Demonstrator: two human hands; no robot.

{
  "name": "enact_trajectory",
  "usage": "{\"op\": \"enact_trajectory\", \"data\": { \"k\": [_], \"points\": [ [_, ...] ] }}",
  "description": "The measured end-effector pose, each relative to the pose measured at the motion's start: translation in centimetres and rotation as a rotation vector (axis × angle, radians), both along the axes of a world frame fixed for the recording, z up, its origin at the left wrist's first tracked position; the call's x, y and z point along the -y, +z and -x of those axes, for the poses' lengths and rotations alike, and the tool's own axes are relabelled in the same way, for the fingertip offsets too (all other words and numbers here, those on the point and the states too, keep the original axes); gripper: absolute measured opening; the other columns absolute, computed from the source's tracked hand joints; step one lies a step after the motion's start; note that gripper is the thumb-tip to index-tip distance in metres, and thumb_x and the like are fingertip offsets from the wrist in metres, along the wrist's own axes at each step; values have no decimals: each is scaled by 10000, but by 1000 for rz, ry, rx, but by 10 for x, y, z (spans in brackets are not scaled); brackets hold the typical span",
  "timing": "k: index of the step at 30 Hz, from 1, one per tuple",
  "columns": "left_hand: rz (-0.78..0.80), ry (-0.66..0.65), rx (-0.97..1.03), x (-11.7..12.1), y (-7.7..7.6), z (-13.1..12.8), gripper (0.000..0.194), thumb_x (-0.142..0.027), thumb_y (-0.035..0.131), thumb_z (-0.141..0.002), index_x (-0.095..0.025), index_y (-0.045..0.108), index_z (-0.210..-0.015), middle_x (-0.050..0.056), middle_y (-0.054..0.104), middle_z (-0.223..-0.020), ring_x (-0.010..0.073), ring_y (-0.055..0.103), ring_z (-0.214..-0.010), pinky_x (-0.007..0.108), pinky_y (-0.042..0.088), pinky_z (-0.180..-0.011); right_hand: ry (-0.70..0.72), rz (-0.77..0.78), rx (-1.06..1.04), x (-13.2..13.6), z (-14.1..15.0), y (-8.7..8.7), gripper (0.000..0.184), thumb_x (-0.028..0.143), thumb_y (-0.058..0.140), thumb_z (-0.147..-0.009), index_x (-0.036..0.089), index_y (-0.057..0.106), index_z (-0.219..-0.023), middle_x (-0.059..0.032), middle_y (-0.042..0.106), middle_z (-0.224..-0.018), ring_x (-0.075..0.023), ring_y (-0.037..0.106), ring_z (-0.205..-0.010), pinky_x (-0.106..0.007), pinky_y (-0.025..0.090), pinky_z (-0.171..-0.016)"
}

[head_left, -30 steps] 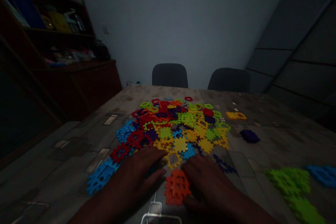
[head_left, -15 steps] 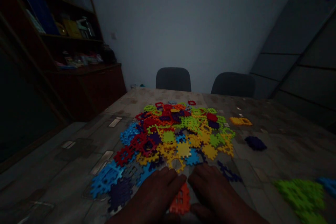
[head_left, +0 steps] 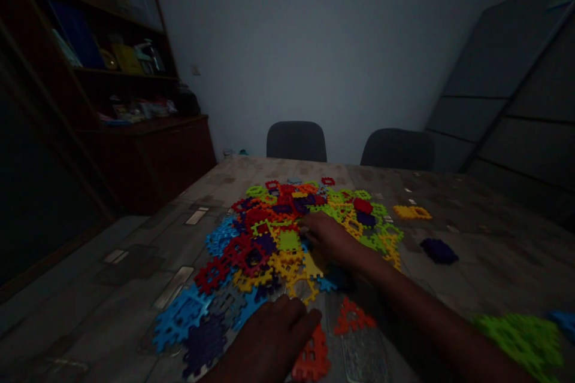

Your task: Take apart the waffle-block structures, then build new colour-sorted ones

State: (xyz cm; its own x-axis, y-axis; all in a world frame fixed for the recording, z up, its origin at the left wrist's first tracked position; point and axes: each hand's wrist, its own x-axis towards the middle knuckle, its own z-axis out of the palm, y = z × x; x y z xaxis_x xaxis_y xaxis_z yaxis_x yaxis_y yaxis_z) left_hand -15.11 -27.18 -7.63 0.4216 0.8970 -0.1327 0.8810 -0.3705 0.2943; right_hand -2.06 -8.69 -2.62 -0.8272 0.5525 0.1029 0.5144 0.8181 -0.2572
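My left hand (head_left: 276,329) is closed at the left edge of an orange square interlocking tile (head_left: 313,356) near the table's front edge. To the right of that tile an orange triangular tile (head_left: 353,317) lies flat on the table. My right hand (head_left: 324,234) is stretched forward over the middle of a heap of interlocking plastic tiles (head_left: 256,215). Its fingers curl down beside a lime-green square tile (head_left: 288,241); whatever is between the fingertips is hidden. A yellow square tile (head_left: 313,266) lies just below the right hand.
Dark purple tiles (head_left: 204,341) and blue tiles (head_left: 179,317) lie at the front left. On the right are a lime-green stack (head_left: 521,341), a purple stack (head_left: 439,250) and yellow tiles (head_left: 412,212). Two chairs (head_left: 296,140) stand beyond the table; a cabinet (head_left: 175,149) is at left.
My right hand has left the front of the table and reached forward into the heap. The orange triangular tile now shows where that hand was. My left hand has stayed at the orange square tile.
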Motion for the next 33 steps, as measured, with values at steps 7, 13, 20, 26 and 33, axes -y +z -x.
{"op": "enact_trajectory", "data": {
  "k": [7, 13, 20, 26, 33],
  "points": [
    [-234, -95, -127, -3, -22, 1, 519, -467, 732, -936, -217, 507, -1332, 73, 688, -1101, 252, 669, -921, 322, 506, -722, -26, -61, 111, -50, 60, -9, 502, 40, 573, -834, 251, 640, -1284, -123, 652, -1320, -278, 591, -1164, -422, 415, -1003],
    [-498, -82, -75, -4, -39, 0, 244, -289, 684, -975, -235, 546, -1169, 6, 677, -931, 191, 632, -776, 291, 414, -604, 68, -50, 168, -52, 50, -15, 518, 76, 628, -804, 185, 630, -1310, -187, 624, -1339, -316, 591, -1157, -441, 460, -962],
    [-497, -73, -53, -3, -37, 1, 307, -273, 691, -970, -236, 515, -1217, 3, 668, -966, 190, 615, -802, 293, 383, -617, 175, 13, 129, -57, -1, -10, 302, 55, 616, -812, 198, 727, -1053, -51, 750, -1030, -210, 677, -932, -270, 485, -821],
    [-472, -86, -32, -5, -45, 4, 456, -413, 750, -931, -231, 501, -1267, 19, 643, -988, 196, 589, -799, 295, 372, -638, -27, -100, -11, -66, -12, -18, 446, 55, 447, -916, 129, 623, -1319, -183, 666, -1300, -305, 593, -1214, -409, 442, -991],
    [-306, -70, -94, -4, -37, 4, 468, -430, 738, -940, -262, 493, -1301, 36, 672, -1061, 219, 622, -886, 298, 418, -693, 102, -107, 120, -55, 2, -8, 342, 34, 570, -817, 195, 759, -1052, -84, 753, -1060, -247, 646, -1018, -316, 453, -860]
  ]
}}
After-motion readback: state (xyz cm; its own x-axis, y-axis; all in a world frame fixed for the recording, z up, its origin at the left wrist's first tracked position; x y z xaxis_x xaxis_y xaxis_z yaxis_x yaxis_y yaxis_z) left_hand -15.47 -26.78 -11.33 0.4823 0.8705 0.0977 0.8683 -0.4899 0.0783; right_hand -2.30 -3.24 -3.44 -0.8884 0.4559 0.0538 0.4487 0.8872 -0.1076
